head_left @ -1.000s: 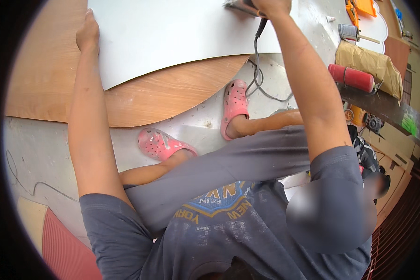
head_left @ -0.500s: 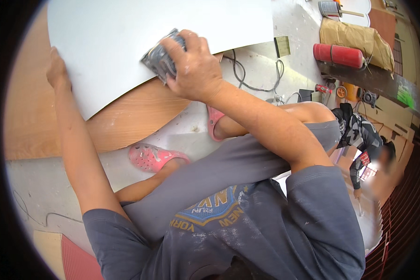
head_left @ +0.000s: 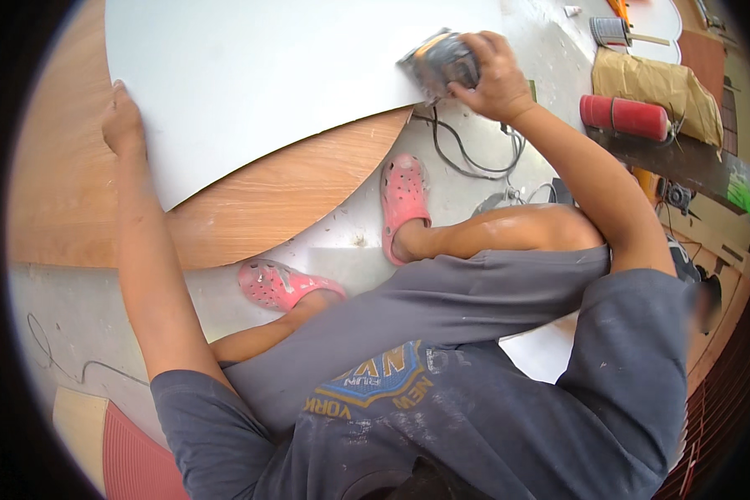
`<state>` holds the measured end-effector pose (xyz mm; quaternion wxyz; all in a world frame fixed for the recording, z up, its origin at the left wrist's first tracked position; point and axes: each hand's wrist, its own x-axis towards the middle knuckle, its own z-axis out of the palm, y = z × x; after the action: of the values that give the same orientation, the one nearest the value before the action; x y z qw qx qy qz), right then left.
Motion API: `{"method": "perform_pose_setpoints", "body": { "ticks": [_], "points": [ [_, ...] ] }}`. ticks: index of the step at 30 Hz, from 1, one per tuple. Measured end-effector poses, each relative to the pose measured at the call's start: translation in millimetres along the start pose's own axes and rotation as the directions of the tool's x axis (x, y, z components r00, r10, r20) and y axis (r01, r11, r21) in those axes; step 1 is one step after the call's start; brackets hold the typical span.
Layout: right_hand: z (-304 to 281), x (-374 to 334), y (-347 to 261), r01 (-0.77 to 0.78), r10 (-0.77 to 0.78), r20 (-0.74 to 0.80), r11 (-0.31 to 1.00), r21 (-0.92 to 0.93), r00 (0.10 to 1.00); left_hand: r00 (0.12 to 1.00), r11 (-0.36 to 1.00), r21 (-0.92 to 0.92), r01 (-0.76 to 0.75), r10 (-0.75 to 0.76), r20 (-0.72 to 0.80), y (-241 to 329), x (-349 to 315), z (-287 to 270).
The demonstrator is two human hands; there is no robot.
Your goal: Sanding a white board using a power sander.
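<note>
My right hand [head_left: 496, 79] is wrapped around the back of a grey and black electric sander [head_left: 447, 67], slightly smeared by motion. The sander rests near the right end of a large white board [head_left: 267, 75], close to its curved near edge. At the board's left edge, my left hand [head_left: 125, 121] grips it, with some of its fingers hidden. Beneath the white board lies a wood-grain panel [head_left: 308, 187] with a rounded edge, sticking out toward me.
A black cable [head_left: 467, 172] loops on the floor below the sander. Pink clogs [head_left: 406, 196] on my feet stand close to the panel. At right are a red fire extinguisher [head_left: 625, 117], brown paper [head_left: 662, 87] and a tin can [head_left: 610, 32]. A person [head_left: 707, 300] is partly visible behind my right arm.
My right hand has moved the sander rightward along the white board. My left hand stays at the left edge. The person at right is now mostly hidden by my arm.
</note>
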<state>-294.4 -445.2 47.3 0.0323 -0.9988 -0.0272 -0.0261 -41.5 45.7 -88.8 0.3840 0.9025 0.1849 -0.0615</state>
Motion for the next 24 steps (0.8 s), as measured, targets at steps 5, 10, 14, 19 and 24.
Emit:
{"method": "perform_pose_setpoints", "body": {
  "ticks": [5, 10, 14, 19, 24],
  "points": [
    [6.4, 18.3, 17.4, -0.481, 0.482, -0.012, 0.875, 0.043, 0.876, 0.941, 0.911, 0.392, -0.126, 0.235, -0.243, 15.9, -55.8, 29.3],
    [17.6, 24.7, -40.8, -0.297, 0.3, -0.08, 0.954, 0.04, 0.951, 0.846, 0.725, 0.614, -0.313, 0.507, -0.167, 19.8, -94.9, 59.2],
    [8.7, 65.1, -69.9, -0.184, 0.195, -0.091, 0.977, 0.111, 0.977, 0.836, 0.702, 0.624, -0.343, 0.531, -0.138, 19.4, -96.2, 62.1],
    [-2.7, 143.3, -47.6, -0.353, 0.368, -0.118, 0.927, 0.126, 0.922, 0.856, 0.675, 0.653, -0.342, 0.511, -0.08, 31.6, -96.6, 64.4],
    [7.1, 101.8, -43.2, -0.296, 0.297, -0.013, 0.953, 0.07, 0.955, 0.65, 0.497, 0.54, -0.679, 0.75, 0.126, 54.4, -125.2, 72.7]
  ]
}}
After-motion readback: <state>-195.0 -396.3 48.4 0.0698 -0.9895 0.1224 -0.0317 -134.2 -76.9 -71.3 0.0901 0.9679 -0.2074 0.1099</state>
